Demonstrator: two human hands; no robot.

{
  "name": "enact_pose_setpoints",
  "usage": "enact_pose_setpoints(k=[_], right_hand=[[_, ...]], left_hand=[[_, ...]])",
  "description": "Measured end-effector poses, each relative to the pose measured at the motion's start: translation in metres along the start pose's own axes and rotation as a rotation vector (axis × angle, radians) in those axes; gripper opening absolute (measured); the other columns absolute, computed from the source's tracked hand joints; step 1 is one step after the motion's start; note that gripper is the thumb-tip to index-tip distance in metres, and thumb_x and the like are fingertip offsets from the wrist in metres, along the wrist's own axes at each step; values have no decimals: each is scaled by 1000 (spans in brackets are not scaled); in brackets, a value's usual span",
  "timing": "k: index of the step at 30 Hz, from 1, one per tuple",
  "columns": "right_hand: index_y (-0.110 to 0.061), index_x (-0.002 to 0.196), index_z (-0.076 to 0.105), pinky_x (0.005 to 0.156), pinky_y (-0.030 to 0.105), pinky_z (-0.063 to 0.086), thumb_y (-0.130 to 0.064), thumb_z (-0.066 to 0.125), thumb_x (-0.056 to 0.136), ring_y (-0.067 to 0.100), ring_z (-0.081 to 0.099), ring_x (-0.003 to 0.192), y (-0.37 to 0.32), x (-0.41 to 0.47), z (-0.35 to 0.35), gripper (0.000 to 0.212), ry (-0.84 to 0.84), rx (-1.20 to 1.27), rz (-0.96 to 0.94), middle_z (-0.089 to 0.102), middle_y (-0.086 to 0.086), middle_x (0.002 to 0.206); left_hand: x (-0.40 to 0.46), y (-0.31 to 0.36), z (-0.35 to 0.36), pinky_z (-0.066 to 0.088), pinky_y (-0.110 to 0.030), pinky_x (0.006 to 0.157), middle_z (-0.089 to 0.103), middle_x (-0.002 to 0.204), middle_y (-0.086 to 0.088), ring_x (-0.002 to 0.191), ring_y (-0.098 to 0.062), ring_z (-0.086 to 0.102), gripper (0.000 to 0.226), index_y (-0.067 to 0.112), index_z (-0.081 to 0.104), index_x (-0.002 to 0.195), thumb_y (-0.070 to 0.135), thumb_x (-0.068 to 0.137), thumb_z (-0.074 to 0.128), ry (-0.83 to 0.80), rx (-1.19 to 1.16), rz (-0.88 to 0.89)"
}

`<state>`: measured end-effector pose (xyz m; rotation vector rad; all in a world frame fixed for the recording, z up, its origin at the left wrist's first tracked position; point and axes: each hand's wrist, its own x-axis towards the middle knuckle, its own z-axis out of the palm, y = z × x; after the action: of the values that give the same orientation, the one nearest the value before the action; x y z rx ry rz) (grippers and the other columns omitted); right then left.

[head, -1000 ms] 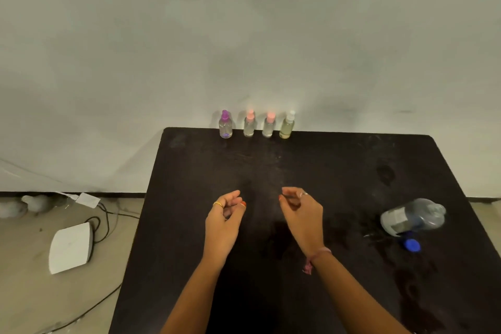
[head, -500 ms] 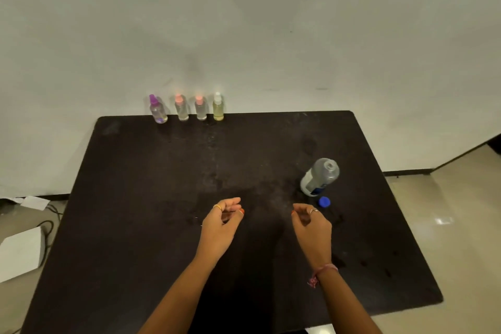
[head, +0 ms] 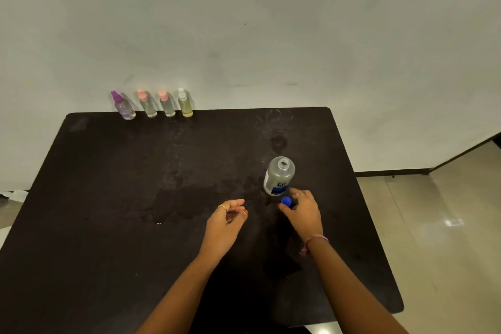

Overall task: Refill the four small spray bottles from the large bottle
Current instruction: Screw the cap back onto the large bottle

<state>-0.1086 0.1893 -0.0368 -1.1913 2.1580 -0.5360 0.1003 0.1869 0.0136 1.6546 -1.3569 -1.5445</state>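
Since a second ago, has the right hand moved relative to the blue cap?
Yes. The right hand has moved right toward the large bottle and now has its fingers at the blue cap beside the bottle's base.

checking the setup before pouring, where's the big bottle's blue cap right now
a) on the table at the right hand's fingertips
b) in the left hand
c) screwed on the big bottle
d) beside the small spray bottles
a: the blue cap lies on the table at the right hand, and the large bottle stands with its mouth open.
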Motion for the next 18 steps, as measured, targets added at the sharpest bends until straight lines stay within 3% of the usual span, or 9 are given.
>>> enact_pose_setpoints(k=[5, 10, 13, 16, 18], right_hand=[[-19, 118, 62, 94, 29, 49, -28, 70, 84, 11, 58, 99, 7, 7, -2, 37, -63, -94, -82, 54, -4, 117], [-19, 119, 60, 96, 26, 45, -26, 69, 84, 7, 54, 101, 20, -1, -25, 37, -18, -6, -54, 53, -5, 117], [-16, 121, 60, 92, 20, 44, -18, 68, 84, 3, 52, 94, 24, -6, -40, 38, -4, 63, -105, 50, -3, 115], [-15, 121, 61, 81, 9, 40, -15, 68, 84, 0, 53, 90, 25, -9, -53, 38, 23, 138, -139, 49, -6, 111], [-16, 120, 61, 85, 14, 44, -15, 69, 83, 1, 56, 94, 24, -11, -59, 38, 42, 205, -160, 54, -6, 111]], left_hand=[[15, 4, 31, 44, -15, 82, 60, 119, 6, 103, -3, 57, 40, 22, 55, 126, 20, 88, 68, 38, 19, 7], [42, 15, 74, 39, -28, 105, 35, 149, 1, 135, -14, 38, 90, 16, 29, 147, 22, 74, 82, 64, 11, 35], [57, 24, 95, 28, -24, 108, 24, 154, 0, 140, -16, 29, 111, 15, 17, 151, 24, 66, 87, 90, 34, 63], [74, 26, 109, 26, -26, 111, 25, 154, -1, 141, -17, 28, 114, 12, 16, 151, 18, 63, 89, 114, 10, 44], [82, 22, 114, 30, -29, 114, 34, 150, -2, 138, -17, 34, 107, 12, 25, 148, 14, 63, 88, 119, -1, 40]])
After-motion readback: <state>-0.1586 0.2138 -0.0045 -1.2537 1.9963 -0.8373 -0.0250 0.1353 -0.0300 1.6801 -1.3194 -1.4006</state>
